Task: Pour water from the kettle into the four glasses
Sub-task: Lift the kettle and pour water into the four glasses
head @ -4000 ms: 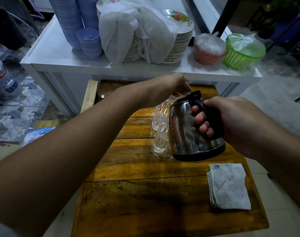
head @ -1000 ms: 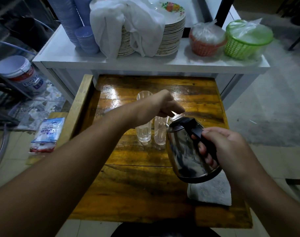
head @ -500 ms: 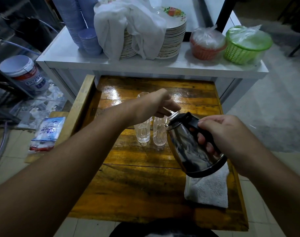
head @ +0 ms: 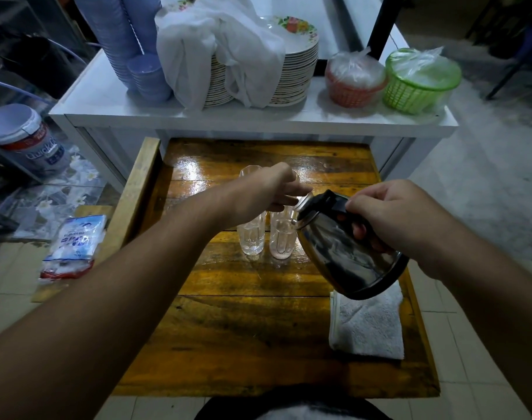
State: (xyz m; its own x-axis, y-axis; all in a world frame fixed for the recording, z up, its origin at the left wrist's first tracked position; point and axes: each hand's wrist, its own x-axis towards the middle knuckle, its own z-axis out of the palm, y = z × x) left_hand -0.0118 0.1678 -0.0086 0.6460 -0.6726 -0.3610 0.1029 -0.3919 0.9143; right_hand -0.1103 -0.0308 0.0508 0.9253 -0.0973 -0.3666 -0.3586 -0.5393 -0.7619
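A steel kettle [head: 343, 253] with a black handle hangs tilted over the wooden table [head: 243, 328]. Its spout is at the rim of the near right glass [head: 282, 237]. My right hand [head: 395, 219] grips the handle. My left hand [head: 264, 192] reaches over the glasses, its fingertips on the front edge of the kettle's lid. The near left glass [head: 252, 237] stands touching its neighbour. Behind my left hand a far glass [head: 250, 174] shows only in part, and another is almost hidden. I cannot tell the water levels.
A folded white towel [head: 367, 325] lies under the kettle's base at the table's right edge. Behind the table, a white shelf [head: 258, 119] carries stacked plates [head: 295, 71] under a cloth, blue bowls [head: 128, 40], and orange [head: 352, 83] and green [head: 419, 80] baskets. A packet [head: 73, 247] lies on the floor at left.
My right hand has lifted the kettle off the table and tipped it further, bringing the spout to the near right glass. My left hand has stayed at the lid.
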